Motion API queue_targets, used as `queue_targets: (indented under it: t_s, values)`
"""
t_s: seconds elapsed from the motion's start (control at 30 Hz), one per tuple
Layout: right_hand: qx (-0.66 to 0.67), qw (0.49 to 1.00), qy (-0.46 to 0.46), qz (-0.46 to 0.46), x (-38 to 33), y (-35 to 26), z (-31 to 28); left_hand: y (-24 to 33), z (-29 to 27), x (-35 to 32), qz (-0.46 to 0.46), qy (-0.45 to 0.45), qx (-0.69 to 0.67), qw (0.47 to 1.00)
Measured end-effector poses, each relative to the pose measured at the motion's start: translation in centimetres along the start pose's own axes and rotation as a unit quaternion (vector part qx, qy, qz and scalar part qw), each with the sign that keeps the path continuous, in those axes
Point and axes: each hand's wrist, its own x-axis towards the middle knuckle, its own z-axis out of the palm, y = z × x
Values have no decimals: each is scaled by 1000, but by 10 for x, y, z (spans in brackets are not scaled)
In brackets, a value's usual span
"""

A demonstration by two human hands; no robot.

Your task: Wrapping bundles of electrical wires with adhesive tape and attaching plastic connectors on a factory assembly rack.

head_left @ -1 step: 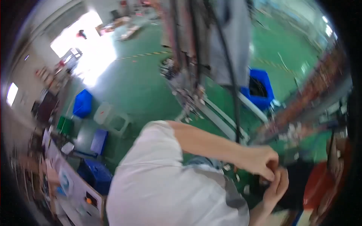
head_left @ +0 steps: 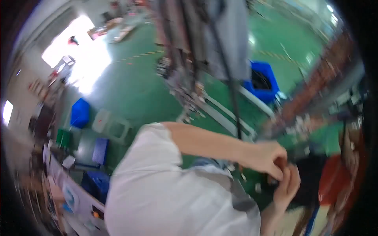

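Pass — green floor (head_left: 128,84), left | Block — black cable (head_left: 229,74), grey bars (head_left: 256,101) beyond left forearm (head_left: 208,146)

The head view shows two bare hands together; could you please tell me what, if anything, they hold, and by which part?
It cannot be told: the left hand and right hand are close together, and no item shows clearly in either grip.

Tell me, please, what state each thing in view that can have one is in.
Left hand: fingers curled, close against the right hand; anything held is hidden.
Right hand: fingers curled; whether it holds anything cannot be told.
Blue bin on the right: open-topped, dark contents inside.
Black cable: hanging, slightly bowed.
Ceiling lights: lit.
Blue container on the left: open or shut, too small to tell.
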Motion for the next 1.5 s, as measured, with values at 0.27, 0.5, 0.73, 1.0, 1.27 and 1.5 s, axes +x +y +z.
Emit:
queue_targets:
  t_s: [0.27,0.5,0.73,1.0,1.27,1.5]
  values:
    - [137,983,-12,126,20,-17,1,8,-18,-7,305,94,277,906]
    - [284,941,45,179,6,-19,-4,10,-2,-8,62,65,184,979]
    - [213,976,45,28,5,-5,-7,30,1,4,-158,-71,-315,933]
    - [294,939,101,148,0,-21,-12,38,3,-2,36,62,-180,981]
    - [340,916,97,189,4,-24,-22,18,-13,17,354,-99,90,926]
    - [215,960,110,139,4,-25,-16,26,8,7,83,0,85,993]
